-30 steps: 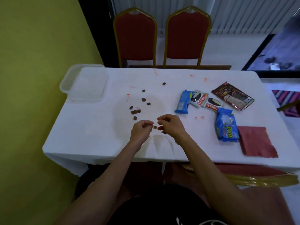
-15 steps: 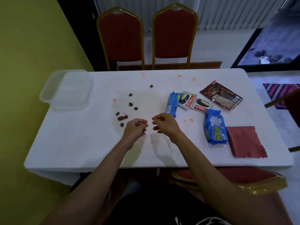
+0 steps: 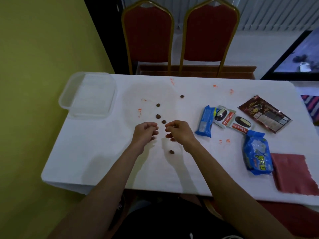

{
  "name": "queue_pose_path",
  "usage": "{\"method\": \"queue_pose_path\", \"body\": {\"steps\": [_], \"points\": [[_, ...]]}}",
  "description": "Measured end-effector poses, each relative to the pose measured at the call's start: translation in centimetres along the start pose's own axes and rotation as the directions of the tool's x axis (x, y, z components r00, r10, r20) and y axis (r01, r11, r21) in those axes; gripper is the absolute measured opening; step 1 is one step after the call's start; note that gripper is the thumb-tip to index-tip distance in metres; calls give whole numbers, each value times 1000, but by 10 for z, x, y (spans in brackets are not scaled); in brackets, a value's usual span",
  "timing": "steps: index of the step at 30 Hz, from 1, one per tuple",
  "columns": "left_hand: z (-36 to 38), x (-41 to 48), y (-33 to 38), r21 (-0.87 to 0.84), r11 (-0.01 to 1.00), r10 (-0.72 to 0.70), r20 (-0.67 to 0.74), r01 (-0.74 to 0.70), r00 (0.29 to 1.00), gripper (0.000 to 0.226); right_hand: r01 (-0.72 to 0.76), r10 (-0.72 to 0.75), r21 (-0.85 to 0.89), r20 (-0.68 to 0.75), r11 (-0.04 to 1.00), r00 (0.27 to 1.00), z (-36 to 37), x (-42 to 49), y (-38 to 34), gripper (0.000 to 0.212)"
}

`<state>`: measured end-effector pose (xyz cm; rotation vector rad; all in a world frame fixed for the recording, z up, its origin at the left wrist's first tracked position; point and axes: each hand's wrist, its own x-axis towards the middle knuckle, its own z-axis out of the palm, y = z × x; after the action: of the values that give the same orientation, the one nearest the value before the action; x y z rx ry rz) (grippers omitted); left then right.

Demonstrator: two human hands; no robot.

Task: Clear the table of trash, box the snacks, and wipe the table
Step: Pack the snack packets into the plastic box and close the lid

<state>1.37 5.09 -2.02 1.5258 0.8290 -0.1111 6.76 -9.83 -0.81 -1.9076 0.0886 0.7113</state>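
Observation:
Both my hands hover over the middle of the white table (image 3: 96,152). My left hand (image 3: 145,134) has its fingers curled and covers the spot where a cluster of brown crumbs lay. My right hand (image 3: 178,132) is curled too, thumb and forefinger tips close together; whether either hand holds a crumb is hidden. Loose brown crumbs (image 3: 158,116) lie just beyond the hands, and one crumb (image 3: 171,152) lies nearer to me. Snack packets sit to the right: a blue packet (image 3: 204,122), two Choco Pie wrappers (image 3: 225,118), a brown pouch (image 3: 264,112) and a blue bag (image 3: 258,155).
A clear plastic container (image 3: 89,116) stands at the table's far left corner. A red cloth (image 3: 293,173) lies at the near right. Orange smears (image 3: 224,141) dot the tablecloth. Two red chairs (image 3: 148,31) stand behind the table, and a yellow wall runs along the left.
Both hands have moved away from me toward the crumb cluster, which the left hand now covers. The single crumb they were over lies uncovered on the table.

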Motion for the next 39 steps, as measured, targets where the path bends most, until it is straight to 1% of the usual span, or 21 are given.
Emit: {"method": "queue_pose_path", "body": {"steps": [5,9,10,11,12,14,16,18,21,23,26,30,32,36,39], "points": [[-29,33,17,-28,1000,-10,-66,8,998,21,11,-11,8,26,1000,1000,42,26,-37,20],[-63,55,24,-28,1000,-11,-132,7,991,23,17,-15,-34,59,999,998,77,47,-61,21],[-71,59,26,-64,998,-33,-152,24,988,22,19,-17,-43,65,999,998,84,51,-65,21],[-80,64,27,-149,987,-80,-173,54,982,21,20,-17,-42,72,999,997,92,55,-69,20],[-88,68,30,-268,959,-150,-184,97,971,24,21,-18,-37,80,999,997,99,58,-74,19],[-105,77,33,-488,858,-280,-181,161,943,37,22,-19,-37,93,999,995,112,64,-82,18],[-122,87,32,-594,784,-354,-188,181,916,54,26,-20,-48,108,999,994,124,68,-90,18],[-139,95,31,-636,751,-395,-219,176,892,68,38,-30,-61,122,997,992,135,72,-98,18],[-162,109,34,-662,736,-409,-267,142,873,79,32,-23,-63,131,998,991,149,77,-105,18],[-174,119,38,-653,745,-412,-292,135,863,78,29,-19,-72,135,997,991,155,79,-107,18],[-186,133,40,-582,793,-415,-297,182,860,62,27,-17,-76,135,997,991,160,79,-106,18],[-199,142,40,-492,839,-389,-241,234,889,29,0,7,-67,107,998,994,161,76,-102,20],[-206,145,40,-452,863,-363,-245,225,899,23,-7,14,-65,96,998,995,159,74,-99,21],[-209,139,38,-474,866,-328,-295,160,897,34,-4,9,-51,94,999,995,154,68,-93,19],[-205,120,35,-453,884,-265,-280,117,923,43,7,-3,-36,95,999,996,147,63,-90,17]]}}
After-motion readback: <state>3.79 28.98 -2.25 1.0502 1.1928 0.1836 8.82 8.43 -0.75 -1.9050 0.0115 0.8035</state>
